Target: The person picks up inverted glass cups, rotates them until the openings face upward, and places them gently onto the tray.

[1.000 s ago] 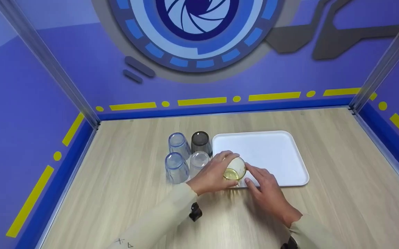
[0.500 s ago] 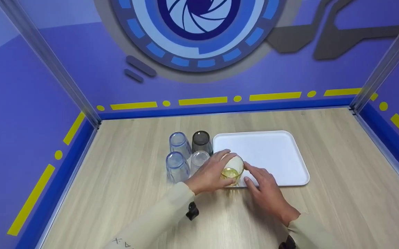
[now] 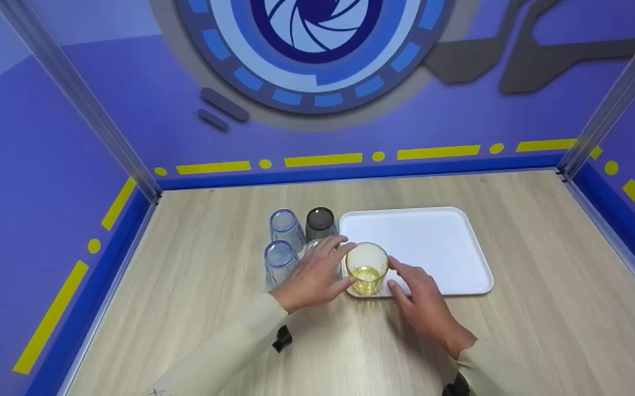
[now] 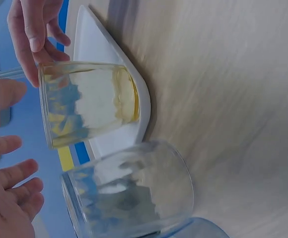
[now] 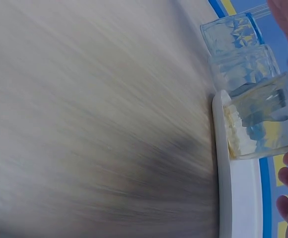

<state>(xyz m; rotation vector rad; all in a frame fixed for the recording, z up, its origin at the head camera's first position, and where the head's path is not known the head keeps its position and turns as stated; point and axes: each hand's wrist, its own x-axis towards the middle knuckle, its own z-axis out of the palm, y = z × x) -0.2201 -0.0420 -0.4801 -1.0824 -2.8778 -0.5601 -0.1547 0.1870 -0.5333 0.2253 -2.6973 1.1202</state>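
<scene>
An amber-tinted drinking glass [image 3: 367,267] stands upright on the front left corner of a white tray [image 3: 427,247]. To its left is my left hand [image 3: 315,275], fingers spread and relaxed; the left wrist view shows a gap between them and the glass [image 4: 89,104]. My right hand [image 3: 425,302] is on the other side, fingers loosely extended, its index fingertip right at the rim. Behind my left hand, a clear glass [image 4: 129,188] stands upside down beside the tray, mostly hidden in the head view.
Two bluish glasses [image 3: 280,264] and a dark grey glass [image 3: 320,221] stand upside down left of the tray, close together with the clear one. Purple-blue panels [image 3: 317,143] enclose the wooden table [image 3: 213,231] at the back and sides.
My left hand has let go of the amber glass and drawn back to the left, over the clear glass. The amber glass has settled upright on the tray's corner. My right hand has hardly moved.
</scene>
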